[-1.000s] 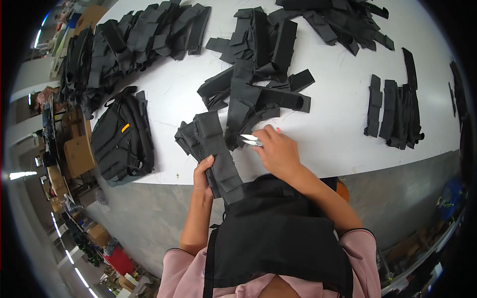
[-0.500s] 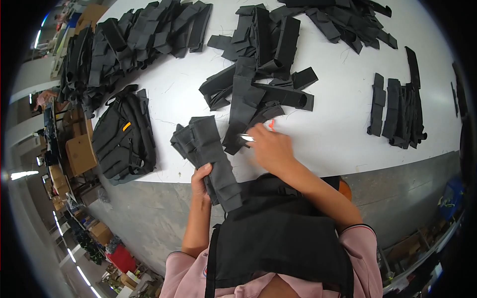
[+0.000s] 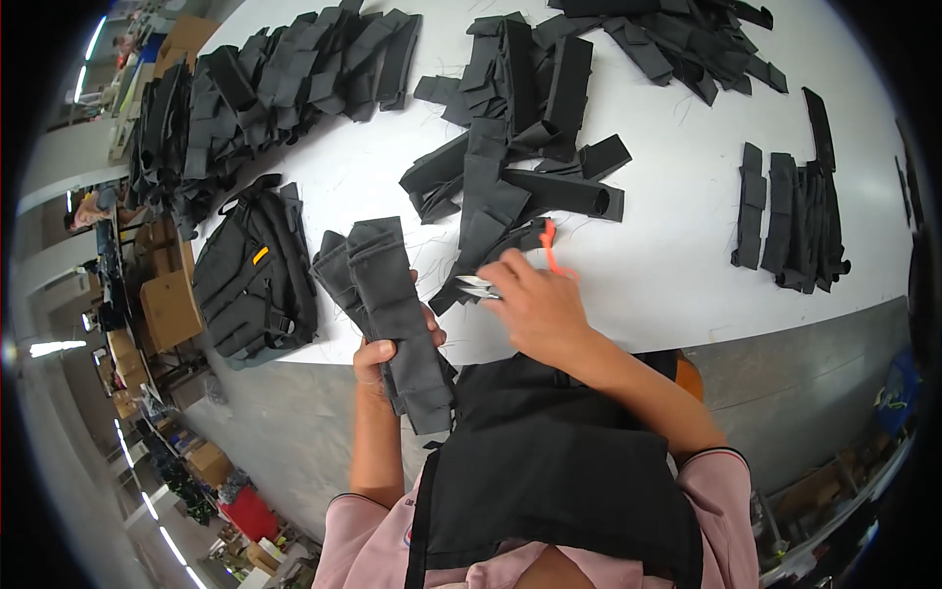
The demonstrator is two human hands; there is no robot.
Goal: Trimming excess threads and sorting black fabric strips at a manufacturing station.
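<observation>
My left hand point(image 3: 378, 358) is closed round a bundle of black fabric strips point(image 3: 391, 304), thumb on the near side and fingertips showing at the far edge. The strips fan apart at their upper end and hang over the table's front edge. In my closed right hand point(image 3: 538, 306) are metal thread snips point(image 3: 478, 286), their blades pointing left. An orange-red cord or tie point(image 3: 551, 247) sticks up beside that hand. Just beyond the blades lies a heap of black fabric strips point(image 3: 491, 201), its lower end close to the snips.
A black backpack point(image 3: 257, 280) with an orange tab lies at the table's left edge. More black strips are piled at the far left point(image 3: 285, 83) and far right point(image 3: 677, 44). A small row of strips point(image 3: 800, 221) lies on the right of the white table point(image 3: 677, 265).
My left hand has shifted left with the bundle, which now stands more upright, and its fingertips have come into view. The right hand has moved slightly; the orange-red cord shows more.
</observation>
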